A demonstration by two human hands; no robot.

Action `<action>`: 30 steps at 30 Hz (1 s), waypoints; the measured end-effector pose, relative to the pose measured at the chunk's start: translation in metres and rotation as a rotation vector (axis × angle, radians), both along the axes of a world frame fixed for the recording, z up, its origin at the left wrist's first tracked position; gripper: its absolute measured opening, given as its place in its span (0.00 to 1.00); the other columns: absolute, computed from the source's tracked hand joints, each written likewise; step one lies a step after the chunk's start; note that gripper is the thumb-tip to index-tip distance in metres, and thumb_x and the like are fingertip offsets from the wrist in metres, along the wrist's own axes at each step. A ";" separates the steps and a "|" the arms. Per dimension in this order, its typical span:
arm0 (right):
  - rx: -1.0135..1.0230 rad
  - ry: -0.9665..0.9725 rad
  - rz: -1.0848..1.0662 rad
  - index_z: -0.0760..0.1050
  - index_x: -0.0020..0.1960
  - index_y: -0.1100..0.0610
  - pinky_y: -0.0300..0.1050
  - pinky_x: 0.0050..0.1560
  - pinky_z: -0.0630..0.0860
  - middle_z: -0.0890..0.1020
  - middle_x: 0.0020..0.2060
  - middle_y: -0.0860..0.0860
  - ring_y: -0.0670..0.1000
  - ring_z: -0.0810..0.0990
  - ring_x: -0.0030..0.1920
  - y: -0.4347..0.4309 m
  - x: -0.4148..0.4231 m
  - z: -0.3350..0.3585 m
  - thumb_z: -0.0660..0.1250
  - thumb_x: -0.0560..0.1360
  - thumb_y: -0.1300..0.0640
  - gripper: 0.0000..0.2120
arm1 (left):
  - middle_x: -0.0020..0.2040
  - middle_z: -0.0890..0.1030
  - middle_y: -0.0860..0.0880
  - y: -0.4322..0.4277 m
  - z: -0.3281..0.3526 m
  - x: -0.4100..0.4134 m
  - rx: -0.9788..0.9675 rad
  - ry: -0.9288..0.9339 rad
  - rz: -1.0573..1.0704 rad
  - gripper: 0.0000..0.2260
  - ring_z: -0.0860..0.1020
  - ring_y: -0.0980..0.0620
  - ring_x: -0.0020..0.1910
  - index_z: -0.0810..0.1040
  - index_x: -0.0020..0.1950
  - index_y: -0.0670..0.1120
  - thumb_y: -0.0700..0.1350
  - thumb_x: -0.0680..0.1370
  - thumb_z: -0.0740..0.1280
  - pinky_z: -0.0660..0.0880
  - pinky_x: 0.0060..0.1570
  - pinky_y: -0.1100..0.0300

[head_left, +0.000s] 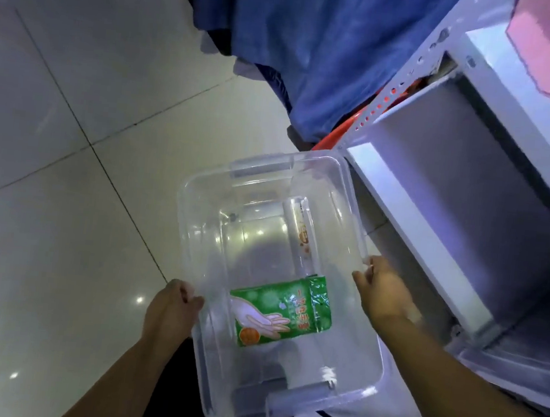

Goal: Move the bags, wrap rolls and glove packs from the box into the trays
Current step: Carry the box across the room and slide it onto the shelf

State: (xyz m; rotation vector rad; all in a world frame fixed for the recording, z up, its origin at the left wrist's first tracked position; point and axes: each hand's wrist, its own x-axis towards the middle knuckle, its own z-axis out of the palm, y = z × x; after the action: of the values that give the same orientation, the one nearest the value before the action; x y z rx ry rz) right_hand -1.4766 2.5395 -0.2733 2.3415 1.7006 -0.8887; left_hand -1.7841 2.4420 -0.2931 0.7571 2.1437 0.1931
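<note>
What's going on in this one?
A person holds a clear box by its long rims, left hand gripping one side and right hand the other. Inside lie only a green glove pack and one wrap roll, neither yet taken out. White shelving stands to the right.

Single wide-angle head view, looking steeply down, close above box [257, 240], floor [54, 153] left, shelf [471, 177] right

Left hand [170, 309] and right hand [383, 292] grip the box [305, 160].
</note>
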 end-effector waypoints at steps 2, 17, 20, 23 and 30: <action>0.014 -0.012 0.000 0.71 0.59 0.56 0.44 0.40 0.69 0.79 0.38 0.55 0.60 0.79 0.41 0.012 -0.002 -0.038 0.63 0.76 0.53 0.14 | 0.31 0.72 0.55 0.013 -0.034 -0.003 -0.018 0.006 -0.010 0.12 0.72 0.53 0.30 0.67 0.34 0.51 0.43 0.71 0.69 0.63 0.29 0.61; 0.124 -0.113 0.055 0.73 0.61 0.52 0.42 0.40 0.67 0.82 0.42 0.50 0.58 0.80 0.46 0.078 0.004 -0.189 0.65 0.75 0.51 0.15 | 0.37 0.81 0.44 0.040 -0.171 0.007 -0.121 -0.203 0.099 0.06 0.80 0.42 0.39 0.76 0.40 0.42 0.43 0.75 0.64 0.77 0.45 0.47; 0.136 -0.114 0.066 0.73 0.61 0.51 0.42 0.40 0.68 0.83 0.44 0.51 0.58 0.81 0.47 0.082 0.004 -0.198 0.65 0.75 0.51 0.15 | 0.33 0.81 0.44 0.039 -0.176 0.010 -0.126 -0.200 0.094 0.05 0.79 0.42 0.37 0.76 0.39 0.42 0.42 0.73 0.65 0.76 0.42 0.48; 0.138 -0.126 0.047 0.73 0.62 0.51 0.43 0.40 0.68 0.83 0.45 0.51 0.58 0.80 0.48 0.085 0.005 -0.204 0.64 0.76 0.51 0.15 | 0.31 0.81 0.47 0.039 -0.178 0.012 -0.106 -0.194 0.067 0.05 0.79 0.44 0.35 0.76 0.37 0.43 0.42 0.72 0.65 0.77 0.41 0.48; 0.089 -0.038 -0.018 0.72 0.64 0.53 0.49 0.51 0.76 0.82 0.57 0.54 0.58 0.79 0.54 0.073 0.014 -0.166 0.62 0.77 0.57 0.16 | 0.37 0.82 0.43 0.051 -0.154 0.012 -0.103 -0.118 -0.085 0.03 0.80 0.42 0.41 0.76 0.40 0.43 0.41 0.72 0.65 0.78 0.46 0.49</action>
State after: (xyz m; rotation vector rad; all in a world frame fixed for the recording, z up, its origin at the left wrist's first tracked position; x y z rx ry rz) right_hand -1.4623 2.6125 -0.4393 2.4169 1.7420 -0.7819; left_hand -1.7717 2.4927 -0.4468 0.7571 1.9900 0.0794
